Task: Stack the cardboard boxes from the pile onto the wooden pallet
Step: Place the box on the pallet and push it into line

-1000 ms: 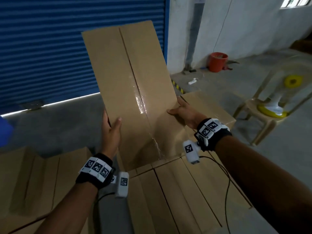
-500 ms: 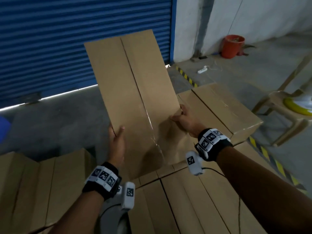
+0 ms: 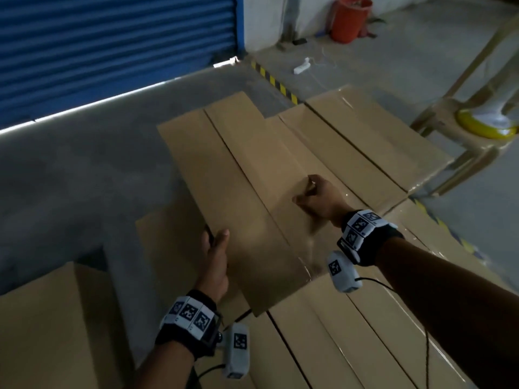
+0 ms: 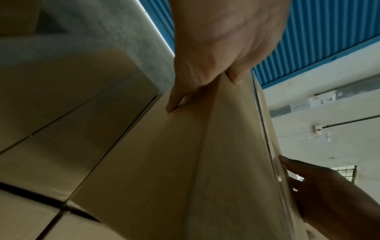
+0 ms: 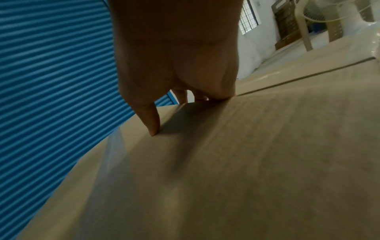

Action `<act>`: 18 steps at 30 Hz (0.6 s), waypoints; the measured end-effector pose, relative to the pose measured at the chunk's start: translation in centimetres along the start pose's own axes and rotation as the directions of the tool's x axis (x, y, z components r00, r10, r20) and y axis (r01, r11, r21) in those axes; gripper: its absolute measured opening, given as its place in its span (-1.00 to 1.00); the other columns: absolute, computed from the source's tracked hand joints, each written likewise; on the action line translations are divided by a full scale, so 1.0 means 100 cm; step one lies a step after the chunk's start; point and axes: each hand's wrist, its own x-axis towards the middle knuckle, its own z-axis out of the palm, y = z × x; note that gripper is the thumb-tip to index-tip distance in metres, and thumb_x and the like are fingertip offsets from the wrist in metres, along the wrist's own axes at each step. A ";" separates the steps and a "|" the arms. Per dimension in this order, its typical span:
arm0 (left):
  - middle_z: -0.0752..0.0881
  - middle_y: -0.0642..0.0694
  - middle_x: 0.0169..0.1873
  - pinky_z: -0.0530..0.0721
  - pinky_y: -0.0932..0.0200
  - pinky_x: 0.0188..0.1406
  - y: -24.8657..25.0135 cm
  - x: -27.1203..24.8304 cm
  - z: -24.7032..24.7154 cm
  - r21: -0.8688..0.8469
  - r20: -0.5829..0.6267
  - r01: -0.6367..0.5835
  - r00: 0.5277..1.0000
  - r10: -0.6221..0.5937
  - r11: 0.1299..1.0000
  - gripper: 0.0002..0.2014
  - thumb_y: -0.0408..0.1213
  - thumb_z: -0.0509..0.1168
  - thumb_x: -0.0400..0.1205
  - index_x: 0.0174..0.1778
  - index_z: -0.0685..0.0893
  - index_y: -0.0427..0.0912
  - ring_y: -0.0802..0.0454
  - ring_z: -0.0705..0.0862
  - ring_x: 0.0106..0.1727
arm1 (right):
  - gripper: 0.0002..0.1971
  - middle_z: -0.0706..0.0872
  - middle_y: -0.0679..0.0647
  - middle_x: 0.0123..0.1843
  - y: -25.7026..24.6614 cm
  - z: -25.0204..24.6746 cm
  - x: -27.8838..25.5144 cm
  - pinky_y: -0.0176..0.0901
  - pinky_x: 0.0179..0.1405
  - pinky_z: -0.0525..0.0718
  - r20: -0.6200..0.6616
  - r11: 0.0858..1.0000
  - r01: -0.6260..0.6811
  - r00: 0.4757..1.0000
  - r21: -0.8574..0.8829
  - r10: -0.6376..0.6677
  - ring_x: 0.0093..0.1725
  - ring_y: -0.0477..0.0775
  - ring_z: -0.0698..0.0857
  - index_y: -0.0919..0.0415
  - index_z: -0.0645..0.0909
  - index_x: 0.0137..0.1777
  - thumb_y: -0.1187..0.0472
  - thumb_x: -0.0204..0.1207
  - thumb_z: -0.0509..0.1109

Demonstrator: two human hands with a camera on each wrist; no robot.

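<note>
The left hand (image 3: 214, 259) clasps the tilted cardboard box's (image 3: 238, 197) near left edge, thumb on top. The right hand (image 3: 318, 199) clasps its right side, fingers curled.

The held box (image 3: 238, 197) covers the left fingers (image 4: 171, 104) in the head view and the boxes beneath it. No pallet can be made out. At right, the chair (image 3: 460, 130) is cut by the frame edge. The right wrist view is blurred in its lower half.

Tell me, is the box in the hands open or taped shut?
Shut. The box has both top flaps meeting at a middle seam, with shiny clear tape along it. The left hand and right hand grip its sides.
</note>
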 end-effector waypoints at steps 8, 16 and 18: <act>0.22 -0.06 0.74 0.35 -0.05 0.53 -0.057 0.044 0.015 0.053 0.006 0.025 1.000 -0.025 0.998 -0.31 -0.06 0.21 0.79 0.79 0.01 0.17 -0.13 0.33 0.67 | -0.19 0.55 0.17 0.47 0.056 0.022 0.037 -0.03 0.36 0.50 0.090 0.977 0.101 0.992 -0.186 -0.085 0.44 0.23 0.53 0.12 0.30 0.66 -0.05 0.48 0.56; 0.08 0.03 0.78 0.20 -0.17 0.69 -0.069 0.062 0.027 0.062 0.073 -0.007 0.997 0.003 0.998 -0.07 -0.22 0.43 0.66 0.76 -0.07 0.30 -0.07 0.18 0.74 | -0.47 0.36 0.09 0.67 0.099 0.026 0.003 -0.03 0.58 0.31 0.267 0.810 0.457 0.886 -0.367 -0.379 0.70 0.09 0.17 0.18 0.50 0.55 -0.01 0.63 0.37; 0.13 0.03 0.77 0.23 -0.27 0.69 -0.071 0.066 0.026 0.036 0.067 0.032 0.997 -0.035 0.999 -0.07 -0.20 0.45 0.64 0.74 -0.02 0.37 -0.09 0.23 0.73 | -0.28 0.17 0.15 0.75 0.116 0.024 -0.005 0.17 0.60 0.36 0.301 0.785 0.452 0.888 -0.423 -0.348 0.72 0.18 0.11 0.06 0.33 0.66 -0.25 0.56 0.28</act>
